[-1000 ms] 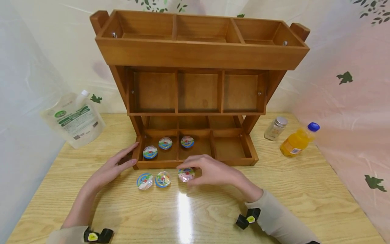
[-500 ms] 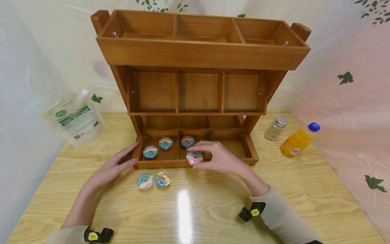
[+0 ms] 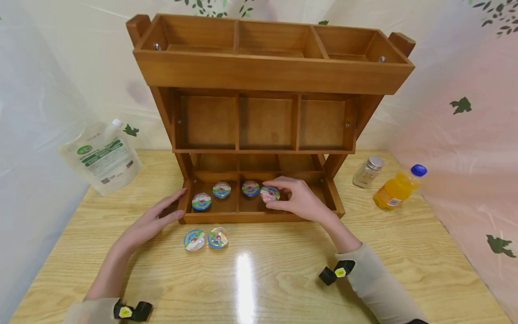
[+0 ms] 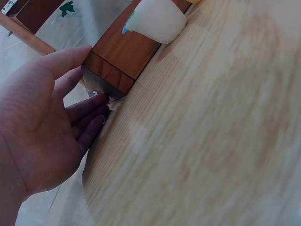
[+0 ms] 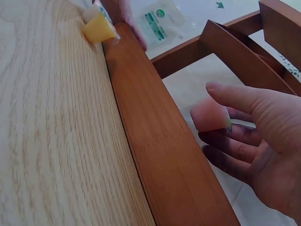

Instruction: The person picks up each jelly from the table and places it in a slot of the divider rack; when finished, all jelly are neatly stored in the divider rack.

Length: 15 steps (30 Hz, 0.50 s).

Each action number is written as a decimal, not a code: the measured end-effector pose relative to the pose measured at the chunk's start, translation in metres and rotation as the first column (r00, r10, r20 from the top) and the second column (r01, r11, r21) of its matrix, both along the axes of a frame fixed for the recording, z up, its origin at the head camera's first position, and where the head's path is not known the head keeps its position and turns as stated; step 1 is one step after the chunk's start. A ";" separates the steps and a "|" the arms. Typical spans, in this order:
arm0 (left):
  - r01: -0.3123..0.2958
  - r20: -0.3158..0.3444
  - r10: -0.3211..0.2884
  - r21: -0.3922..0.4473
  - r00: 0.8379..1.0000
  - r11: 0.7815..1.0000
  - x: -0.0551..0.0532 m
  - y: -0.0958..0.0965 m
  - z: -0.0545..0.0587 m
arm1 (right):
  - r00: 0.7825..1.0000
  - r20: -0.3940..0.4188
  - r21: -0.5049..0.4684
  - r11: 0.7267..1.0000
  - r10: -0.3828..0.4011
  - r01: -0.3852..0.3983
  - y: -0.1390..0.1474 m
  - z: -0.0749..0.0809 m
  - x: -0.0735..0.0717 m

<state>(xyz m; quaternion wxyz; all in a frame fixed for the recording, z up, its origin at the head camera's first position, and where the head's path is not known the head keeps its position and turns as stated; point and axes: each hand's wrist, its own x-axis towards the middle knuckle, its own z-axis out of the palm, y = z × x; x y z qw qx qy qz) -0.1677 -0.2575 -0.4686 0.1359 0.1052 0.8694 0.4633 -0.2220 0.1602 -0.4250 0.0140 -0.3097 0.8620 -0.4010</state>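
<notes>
Pink jelly cup [image 3: 270, 194] is pinched by the right hand [image 3: 298, 198] above the rack [image 3: 271, 74], over its bottom middle compartment [image 3: 252, 205]; placing seems in hand, release called for. Its end is touched by the relaxed left hand [image 3: 154, 221].

Print on the pouch [image 3: 101, 157], cup lids [image 3: 194, 240] and wrist tags [image 3: 340, 272] is illegible. The bottle label [image 3: 391, 200] carries a barcode [image 3: 394, 202].

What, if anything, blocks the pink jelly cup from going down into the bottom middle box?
Nothing visible does. The right hand holds the pink jelly cup past the front board, over the bottom middle compartment. Another jelly cup sits there too, but to the left.
</notes>
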 end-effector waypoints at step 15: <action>0.000 0.010 0.000 0.008 1.000 1.000 0.000 0.000 -0.001 | 0.999 0.033 0.067 0.998 -0.006 0.004 0.002 -0.012 -0.010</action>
